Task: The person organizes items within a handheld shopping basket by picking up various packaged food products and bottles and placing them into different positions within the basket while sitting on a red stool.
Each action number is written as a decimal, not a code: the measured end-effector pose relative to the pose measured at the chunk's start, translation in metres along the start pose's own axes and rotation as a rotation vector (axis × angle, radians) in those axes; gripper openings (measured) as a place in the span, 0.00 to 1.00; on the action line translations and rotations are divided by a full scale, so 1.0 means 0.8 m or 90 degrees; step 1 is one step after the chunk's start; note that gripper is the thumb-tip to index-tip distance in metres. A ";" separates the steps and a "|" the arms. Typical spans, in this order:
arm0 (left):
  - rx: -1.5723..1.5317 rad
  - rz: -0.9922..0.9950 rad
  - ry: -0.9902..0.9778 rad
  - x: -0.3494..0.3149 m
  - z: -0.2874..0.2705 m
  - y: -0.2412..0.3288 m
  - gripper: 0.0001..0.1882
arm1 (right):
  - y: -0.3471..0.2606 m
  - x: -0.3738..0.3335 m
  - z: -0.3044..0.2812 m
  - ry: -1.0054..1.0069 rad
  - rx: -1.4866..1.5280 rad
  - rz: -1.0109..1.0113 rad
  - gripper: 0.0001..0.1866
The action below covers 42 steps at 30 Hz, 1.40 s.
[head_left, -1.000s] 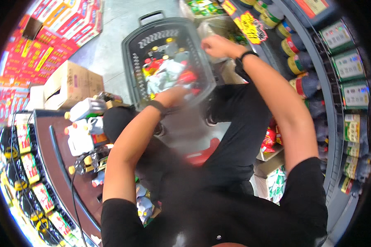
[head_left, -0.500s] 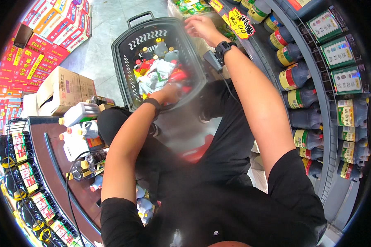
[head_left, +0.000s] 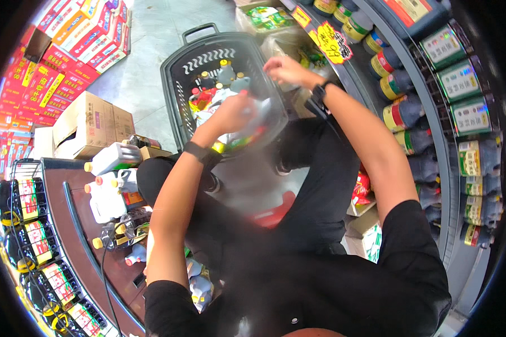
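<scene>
A dark grey plastic basket (head_left: 177, 106) with a raised handle stands in front of me, holding small bottles (head_left: 226, 72) with yellow caps and red, yellow and white packets (head_left: 202, 102). My left hand (head_left: 234, 114) is closed over the near right part of the basket. Something pale and see-through, smeared by motion, shows beside its fingers; its kind cannot be made out. My right hand (head_left: 291, 73) hovers at the basket's right rim, fingers loosely bent and apart, with nothing visible in them.
Right of me, shelves hold rows of dark sauce bottles (head_left: 402, 112) behind a yellow price sign (head_left: 330, 42). At left are a cardboard box (head_left: 93, 126), stacked red cartons (head_left: 39, 92) and white jugs (head_left: 109, 196) on a brown surface (head_left: 67, 224). Green packets (head_left: 270, 18) lie beyond the basket.
My left hand has risen from deep in the basket, bringing the pale blurred thing up. My right hand has come nearer along the rim. The whole view has shifted slightly.
</scene>
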<state>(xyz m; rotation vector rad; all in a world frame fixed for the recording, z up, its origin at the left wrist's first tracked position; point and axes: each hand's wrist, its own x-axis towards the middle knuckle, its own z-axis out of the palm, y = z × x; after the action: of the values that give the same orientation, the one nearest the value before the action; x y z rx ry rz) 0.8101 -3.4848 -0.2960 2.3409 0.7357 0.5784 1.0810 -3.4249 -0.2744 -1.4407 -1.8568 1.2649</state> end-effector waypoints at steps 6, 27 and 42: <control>-0.389 -0.102 0.226 -0.002 -0.089 0.050 0.11 | -0.070 -0.052 0.048 -0.133 0.618 0.125 0.36; -0.882 -0.333 0.438 0.012 -0.089 0.064 0.16 | -0.160 -0.054 0.119 0.206 -0.079 -0.363 0.32; -0.881 -0.279 0.561 0.025 -0.078 0.068 0.15 | -0.136 -0.037 0.134 0.192 0.066 -0.121 0.33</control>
<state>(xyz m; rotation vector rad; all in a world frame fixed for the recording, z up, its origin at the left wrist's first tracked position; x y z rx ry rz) 0.8097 -3.4820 -0.2105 0.5819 0.7649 1.3475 0.9511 -3.4954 -0.2248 -1.2867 -1.6569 0.9771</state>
